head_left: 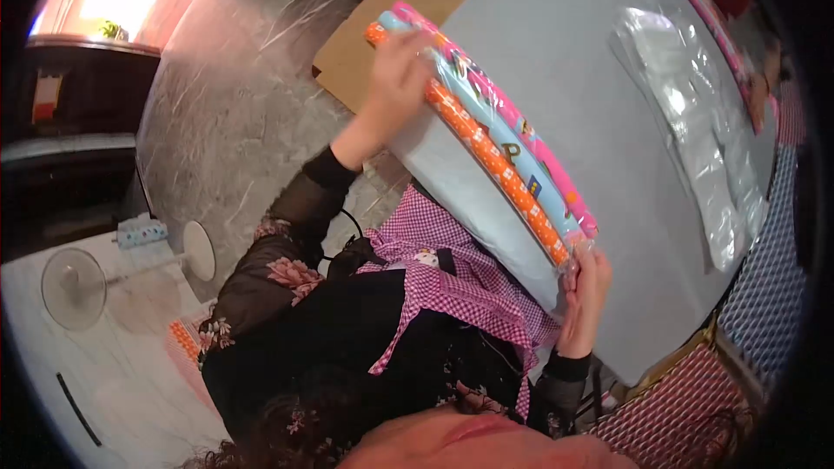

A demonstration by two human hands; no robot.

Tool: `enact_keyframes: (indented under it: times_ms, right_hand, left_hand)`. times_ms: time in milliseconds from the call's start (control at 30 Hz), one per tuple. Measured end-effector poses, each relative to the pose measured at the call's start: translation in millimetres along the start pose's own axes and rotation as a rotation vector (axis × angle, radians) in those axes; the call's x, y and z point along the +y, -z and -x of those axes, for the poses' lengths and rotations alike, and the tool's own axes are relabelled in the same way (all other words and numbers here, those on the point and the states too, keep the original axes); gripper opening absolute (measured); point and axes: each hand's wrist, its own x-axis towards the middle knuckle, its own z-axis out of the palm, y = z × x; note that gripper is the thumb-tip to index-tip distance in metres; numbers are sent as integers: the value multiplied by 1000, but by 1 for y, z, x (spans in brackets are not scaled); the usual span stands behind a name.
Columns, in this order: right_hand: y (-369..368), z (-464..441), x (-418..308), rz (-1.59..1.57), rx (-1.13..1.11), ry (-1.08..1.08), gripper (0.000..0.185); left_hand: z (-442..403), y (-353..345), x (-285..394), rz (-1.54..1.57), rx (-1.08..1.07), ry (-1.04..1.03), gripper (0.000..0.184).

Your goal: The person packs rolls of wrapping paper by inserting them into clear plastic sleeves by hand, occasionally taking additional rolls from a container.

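Left hand [401, 69] and right hand [588, 282] were closed on opposite ends of the wrapped bundle of rolls [502, 128].
Its long axis ran from hand to hand, along the near side of the grey table [556, 61], neither hand nearer.

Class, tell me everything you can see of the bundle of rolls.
The bundle is three patterned rolls side by side: orange with white motifs, light blue with figures, bright pink. Shiny clear wrapping, plastic by its look, covers them. It slants across the view over the grey table; contact there is unclear. The left hand grips near one end, the right hand the other.
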Motion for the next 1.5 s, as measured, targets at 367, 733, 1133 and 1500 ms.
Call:
enact_keyframes:
  times_ms: [367, 733, 1133, 1500]
  right_hand:
    - [8, 0, 6, -102, -44, -20, 18]
    - [9, -1, -13, -290, -59, -230, 23]
    - [12, -8, -4, -226, -153, -151, 12]
    - [14, -7, 1, -225, -159, -105, 14]
  left_hand:
    - [-56, 21, -123, 376, -153, 626, 41]
    - [-48, 15, -110, 376, -217, 641, 37]
    - [-42, 13, -142, 538, -259, 643, 37]
    - [-50, 18, -127, 129, -379, 305, 45]
